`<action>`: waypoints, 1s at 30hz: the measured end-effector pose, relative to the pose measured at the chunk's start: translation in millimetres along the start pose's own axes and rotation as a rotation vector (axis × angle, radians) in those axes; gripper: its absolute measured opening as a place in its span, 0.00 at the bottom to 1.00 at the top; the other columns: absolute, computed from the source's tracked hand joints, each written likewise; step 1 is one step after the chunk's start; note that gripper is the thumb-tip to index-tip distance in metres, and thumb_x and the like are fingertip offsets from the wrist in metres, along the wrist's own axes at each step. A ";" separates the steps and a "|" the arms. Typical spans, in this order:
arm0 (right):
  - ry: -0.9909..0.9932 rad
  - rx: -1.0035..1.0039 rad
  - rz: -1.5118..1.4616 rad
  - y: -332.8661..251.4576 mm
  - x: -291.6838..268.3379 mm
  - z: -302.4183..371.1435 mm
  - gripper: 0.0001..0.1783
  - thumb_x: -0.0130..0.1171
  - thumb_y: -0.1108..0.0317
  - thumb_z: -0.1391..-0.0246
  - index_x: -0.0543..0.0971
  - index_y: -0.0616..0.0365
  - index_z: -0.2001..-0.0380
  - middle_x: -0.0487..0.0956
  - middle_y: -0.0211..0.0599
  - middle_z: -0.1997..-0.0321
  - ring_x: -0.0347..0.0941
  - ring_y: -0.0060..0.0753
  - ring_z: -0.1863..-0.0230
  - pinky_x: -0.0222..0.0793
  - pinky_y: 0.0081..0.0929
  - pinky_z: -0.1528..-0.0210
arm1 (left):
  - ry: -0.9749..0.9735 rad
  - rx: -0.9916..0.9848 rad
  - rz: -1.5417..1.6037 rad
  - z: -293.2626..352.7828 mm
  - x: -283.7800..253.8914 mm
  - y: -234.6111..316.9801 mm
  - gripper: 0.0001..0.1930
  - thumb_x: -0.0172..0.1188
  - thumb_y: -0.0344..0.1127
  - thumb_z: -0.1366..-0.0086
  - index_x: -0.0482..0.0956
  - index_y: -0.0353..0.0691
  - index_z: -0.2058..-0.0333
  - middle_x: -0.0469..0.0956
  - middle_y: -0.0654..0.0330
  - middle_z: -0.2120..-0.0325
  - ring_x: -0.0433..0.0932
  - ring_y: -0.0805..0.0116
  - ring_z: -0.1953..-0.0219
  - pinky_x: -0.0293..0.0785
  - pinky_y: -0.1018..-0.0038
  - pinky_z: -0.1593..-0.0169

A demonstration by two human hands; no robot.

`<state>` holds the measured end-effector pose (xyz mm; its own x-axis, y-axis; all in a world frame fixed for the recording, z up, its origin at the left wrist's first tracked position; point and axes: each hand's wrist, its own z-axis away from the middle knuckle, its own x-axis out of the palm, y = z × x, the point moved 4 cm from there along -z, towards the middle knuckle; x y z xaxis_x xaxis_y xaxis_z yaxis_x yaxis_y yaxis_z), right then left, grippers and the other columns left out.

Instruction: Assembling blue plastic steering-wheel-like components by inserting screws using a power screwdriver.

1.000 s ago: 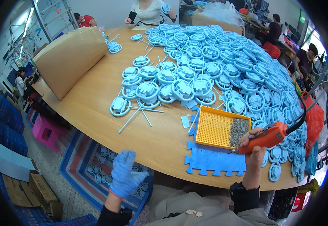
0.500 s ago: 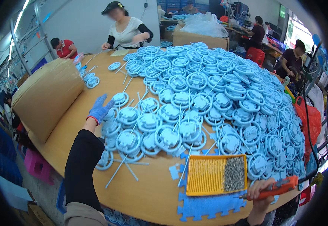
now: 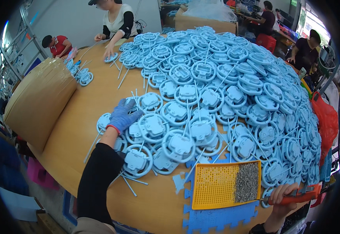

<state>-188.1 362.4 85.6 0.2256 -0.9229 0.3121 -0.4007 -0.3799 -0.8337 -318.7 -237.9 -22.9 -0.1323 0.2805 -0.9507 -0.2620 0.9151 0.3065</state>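
My left hand (image 3: 124,116), in a blue-purple glove with a red cuff, lies over the near left edge of a heap of light-blue plastic wheel-shaped parts (image 3: 153,124). Its fingers are spread, and the palm hides whatever is right under it. Many of these parts have a thin stick attached. At the lower right, my bare right hand (image 3: 283,199) grips a red electric screwdriver (image 3: 294,196). The tool's tip points left, at the right edge of a yellow ribbed tray (image 3: 213,187). Small metallic screws (image 3: 247,182) fill the tray's right part.
Beneath the tray lies a blue foam mat (image 3: 216,220). A large cardboard box (image 3: 41,99) stands on the table's left side. Across the table, a person in a white top (image 3: 117,19) reaches to a blue part. A red plastic bag (image 3: 324,121) hangs at the right.
My left hand has moved right and down onto the parts. The screwdriver tip has swung to the tray's right edge. Across the table, the person's hand now reaches a blue part. The view has shifted.
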 end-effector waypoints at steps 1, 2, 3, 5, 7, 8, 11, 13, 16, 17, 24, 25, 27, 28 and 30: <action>-0.007 0.052 -0.029 1.0 1.0 0.7 0.31 0.66 0.42 0.52 0.66 0.58 0.68 0.69 0.31 0.83 0.66 0.25 0.85 0.65 0.22 0.85 | 0.001 -0.053 -0.066 10.4 1.3 10.0 0.42 0.57 0.68 0.46 0.67 0.49 0.38 0.60 0.46 0.36 0.60 0.50 0.34 0.57 0.60 0.34; -0.012 0.060 -0.035 1.3 1.6 2.2 0.31 0.66 0.42 0.52 0.66 0.58 0.68 0.69 0.31 0.83 0.66 0.25 0.85 0.65 0.22 0.85 | -0.001 -0.063 -0.069 20.9 5.7 21.0 0.42 0.57 0.68 0.46 0.67 0.49 0.38 0.60 0.46 0.36 0.60 0.50 0.34 0.57 0.60 0.34; -0.038 0.054 -0.046 0.1 1.7 3.6 0.31 0.66 0.42 0.52 0.66 0.58 0.67 0.69 0.31 0.83 0.66 0.25 0.85 0.65 0.22 0.84 | -0.015 -0.088 -0.036 27.6 12.6 35.2 0.43 0.57 0.68 0.46 0.65 0.50 0.37 0.59 0.47 0.35 0.60 0.50 0.34 0.57 0.59 0.34; -0.117 0.019 -0.061 -2.5 -1.3 9.3 0.29 0.63 0.42 0.48 0.66 0.58 0.67 0.70 0.33 0.83 0.67 0.28 0.85 0.68 0.25 0.81 | -0.058 -0.108 -0.042 42.0 15.3 46.3 0.42 0.58 0.65 0.45 0.62 0.51 0.36 0.58 0.48 0.35 0.62 0.49 0.36 0.58 0.56 0.36; -0.121 0.022 -0.073 -7.8 2.5 15.4 0.30 0.63 0.42 0.48 0.66 0.58 0.67 0.70 0.33 0.83 0.68 0.28 0.85 0.68 0.25 0.81 | -0.029 -0.101 -0.086 56.8 20.0 60.2 0.40 0.59 0.63 0.45 0.63 0.51 0.37 0.58 0.49 0.35 0.63 0.50 0.37 0.59 0.55 0.37; -0.118 0.034 -0.069 -11.1 4.0 18.3 0.30 0.63 0.41 0.49 0.66 0.58 0.67 0.70 0.33 0.83 0.68 0.28 0.85 0.69 0.25 0.81 | -0.015 -0.088 -0.119 63.5 25.2 69.2 0.39 0.59 0.61 0.45 0.64 0.51 0.38 0.58 0.50 0.35 0.64 0.50 0.38 0.59 0.54 0.38; -0.122 0.022 -0.101 -12.5 10.5 27.4 0.30 0.63 0.41 0.49 0.66 0.57 0.67 0.69 0.31 0.83 0.67 0.26 0.84 0.67 0.23 0.82 | -0.064 -0.135 -0.136 80.0 17.8 87.6 0.39 0.62 0.59 0.48 0.65 0.52 0.38 0.60 0.50 0.36 0.65 0.50 0.39 0.60 0.53 0.39; -0.129 0.031 -0.113 -16.9 15.3 33.7 0.30 0.63 0.40 0.50 0.66 0.57 0.67 0.68 0.30 0.83 0.66 0.25 0.84 0.65 0.22 0.83 | -0.155 -0.187 -0.121 98.4 9.0 101.4 0.42 0.63 0.60 0.50 0.65 0.47 0.38 0.61 0.49 0.38 0.66 0.49 0.39 0.60 0.55 0.38; -0.143 0.025 -0.103 -18.9 17.1 41.4 0.31 0.63 0.39 0.51 0.65 0.57 0.67 0.69 0.30 0.83 0.67 0.25 0.83 0.66 0.22 0.81 | -0.147 -0.351 -0.044 111.4 12.8 102.5 0.43 0.63 0.59 0.51 0.65 0.43 0.39 0.64 0.48 0.39 0.68 0.49 0.41 0.63 0.58 0.39; -0.154 0.047 -0.081 -18.8 17.2 43.7 0.33 0.64 0.39 0.51 0.65 0.57 0.65 0.69 0.30 0.82 0.67 0.25 0.82 0.67 0.24 0.79 | -0.138 -0.284 -0.068 112.6 7.9 99.6 0.43 0.65 0.56 0.52 0.64 0.42 0.38 0.73 0.45 0.48 0.70 0.48 0.43 0.65 0.62 0.39; -0.107 0.074 0.125 -32.9 -0.3 52.2 0.39 0.70 0.41 0.57 0.66 0.63 0.58 0.74 0.38 0.76 0.72 0.31 0.75 0.71 0.30 0.70 | 0.171 -0.134 -0.152 139.1 -76.0 8.4 0.25 0.56 0.53 0.42 0.78 0.48 0.49 0.76 0.50 0.51 0.71 0.51 0.44 0.67 0.62 0.41; -0.114 0.121 0.132 -34.3 -12.1 55.7 0.39 0.72 0.42 0.58 0.66 0.63 0.58 0.75 0.40 0.74 0.73 0.33 0.72 0.71 0.32 0.68 | 0.185 -0.129 -0.148 140.8 -81.5 -4.3 0.25 0.56 0.53 0.42 0.78 0.48 0.49 0.76 0.50 0.51 0.71 0.51 0.44 0.67 0.62 0.41; -0.104 0.141 0.170 -35.6 -23.9 60.3 0.39 0.70 0.42 0.56 0.66 0.63 0.57 0.75 0.42 0.71 0.73 0.33 0.69 0.71 0.33 0.66 | 0.268 -0.187 -0.300 149.1 -82.2 -43.5 0.31 0.56 0.57 0.41 0.71 0.48 0.43 0.76 0.52 0.49 0.71 0.51 0.43 0.68 0.62 0.42; -0.097 0.179 0.206 -33.2 -29.1 61.9 0.39 0.69 0.41 0.55 0.66 0.64 0.56 0.76 0.43 0.69 0.74 0.33 0.67 0.71 0.33 0.64 | 0.277 -0.199 -0.303 150.2 -74.7 -69.6 0.31 0.56 0.57 0.41 0.71 0.48 0.43 0.76 0.52 0.49 0.71 0.51 0.43 0.68 0.62 0.42; -0.137 0.168 0.327 -31.5 -42.1 61.9 0.41 0.67 0.40 0.54 0.66 0.65 0.53 0.76 0.44 0.64 0.74 0.34 0.63 0.70 0.33 0.59 | 0.015 -0.182 -0.182 144.2 -41.1 -114.2 0.36 0.54 0.62 0.41 0.66 0.48 0.39 0.72 0.54 0.44 0.70 0.51 0.42 0.68 0.60 0.42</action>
<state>-130.1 417.1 70.6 0.2308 -0.9723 -0.0367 -0.3228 -0.0409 -0.9456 -145.5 -312.2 -25.7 -0.0811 0.1103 -0.9906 -0.4500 0.8827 0.1351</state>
